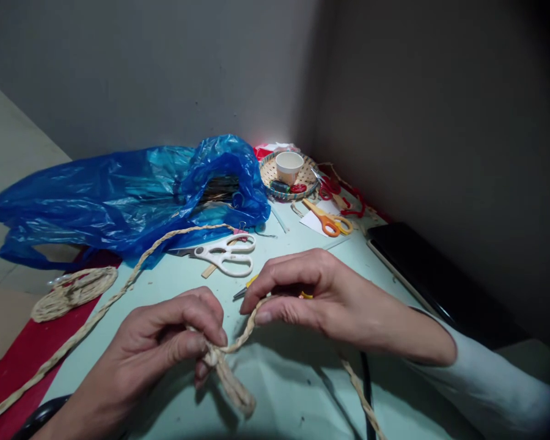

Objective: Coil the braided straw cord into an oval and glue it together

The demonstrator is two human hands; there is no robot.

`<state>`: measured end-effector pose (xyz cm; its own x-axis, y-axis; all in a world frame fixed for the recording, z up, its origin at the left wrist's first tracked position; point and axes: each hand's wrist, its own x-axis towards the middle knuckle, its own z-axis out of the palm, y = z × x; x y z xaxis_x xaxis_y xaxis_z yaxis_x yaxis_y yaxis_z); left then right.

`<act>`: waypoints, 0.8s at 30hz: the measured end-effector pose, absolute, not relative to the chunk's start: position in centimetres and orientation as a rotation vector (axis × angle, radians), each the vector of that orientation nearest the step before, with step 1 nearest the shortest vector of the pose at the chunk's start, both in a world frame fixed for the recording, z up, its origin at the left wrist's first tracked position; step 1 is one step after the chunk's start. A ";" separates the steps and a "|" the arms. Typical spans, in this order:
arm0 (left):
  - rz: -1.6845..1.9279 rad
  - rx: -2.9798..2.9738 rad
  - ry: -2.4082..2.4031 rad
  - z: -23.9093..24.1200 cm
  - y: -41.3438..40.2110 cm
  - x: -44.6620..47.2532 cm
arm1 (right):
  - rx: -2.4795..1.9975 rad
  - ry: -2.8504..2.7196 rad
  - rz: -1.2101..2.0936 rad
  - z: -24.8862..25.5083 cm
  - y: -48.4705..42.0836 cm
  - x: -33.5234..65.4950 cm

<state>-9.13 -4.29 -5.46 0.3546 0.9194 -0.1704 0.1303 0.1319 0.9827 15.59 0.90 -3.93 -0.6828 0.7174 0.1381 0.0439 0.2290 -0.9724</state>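
Observation:
A twisted straw-coloured cord (pixel 244 337) runs between my two hands above the table. My left hand (pixel 165 342) is closed, pinching a folded bundle of the same fibre (pixel 234 388) at a knot-like spot; the bundle's looped end hangs below the fingertips. The cord's other part passes into my right hand (pixel 307 293), where thumb and fingers press together on it. Beneath my right hand lies a tool with yellow handles and a dark pointed tip (pixel 241 294), mostly hidden. White-handled scissors (pixel 222 252) rest just beyond the hands. More cord (pixel 360 391) hangs below my right wrist.
A blue plastic bag (pixel 132 189) lies at the back left. A long braided cord (pixel 103 311) and a coiled bundle (pixel 76 293) are at left. Farther back stand a woven tray (pixel 268 171) with a cup (pixel 288 166), and orange scissors (pixel 323 219). A black device (pixel 421 269) lies right.

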 end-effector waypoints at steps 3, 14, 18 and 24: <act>0.751 1.257 1.018 -5.6 -4.5 -8.9 | -0.668 -1.823 1.664 -4.4 1.3 15.5; 0.784 1.382 1.027 -6.4 -4.0 -8.3 | -0.619 -1.652 1.941 -5.4 2.0 15.3; 0.857 1.285 1.147 -6.0 -4.6 -7.8 | -0.602 -1.598 1.988 -5.5 1.8 15.0; 0.831 1.207 1.181 -5.7 -5.1 -7.3 | -0.533 -1.577 2.029 -5.8 1.7 14.7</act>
